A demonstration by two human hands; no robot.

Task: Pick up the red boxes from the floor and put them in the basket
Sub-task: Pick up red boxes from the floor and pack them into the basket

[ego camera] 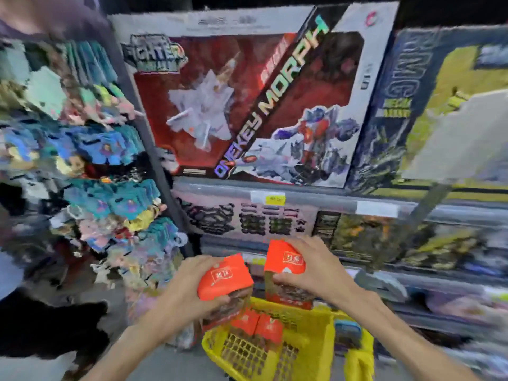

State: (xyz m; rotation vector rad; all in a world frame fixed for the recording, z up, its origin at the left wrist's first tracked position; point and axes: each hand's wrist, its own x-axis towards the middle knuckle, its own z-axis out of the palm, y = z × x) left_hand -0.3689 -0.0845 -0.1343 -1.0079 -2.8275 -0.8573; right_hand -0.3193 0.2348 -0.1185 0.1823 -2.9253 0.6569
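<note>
A person's two bare hands each carry a small red cardboard box above a yellow plastic mesh basket (217, 350) that sits low and near. The left hand (189, 287) grips the left red box (225, 276) from its left side, fingers curled under it, the box tilted. Just to its right, the right hand (310, 268) grips the right red box (286, 259) from above and from the right, fingers wrapped over its top. The two boxes sit close beside each other, directly over the basket's far edge. Two more red boxes (257, 324) already lie inside the basket, side by side.

The step in hand appears to be the drop-off. The next move likely calls for lowering both boxes into the free space beside those already there, then letting go.

To the far left hang blurred packets of small toys (104, 149). Straight ahead stands a large red and white toy-robot box (247, 100) on store shelving (316, 204). A blue item (347, 329) lies at the basket's right. Nothing seems to block the way down.
</note>
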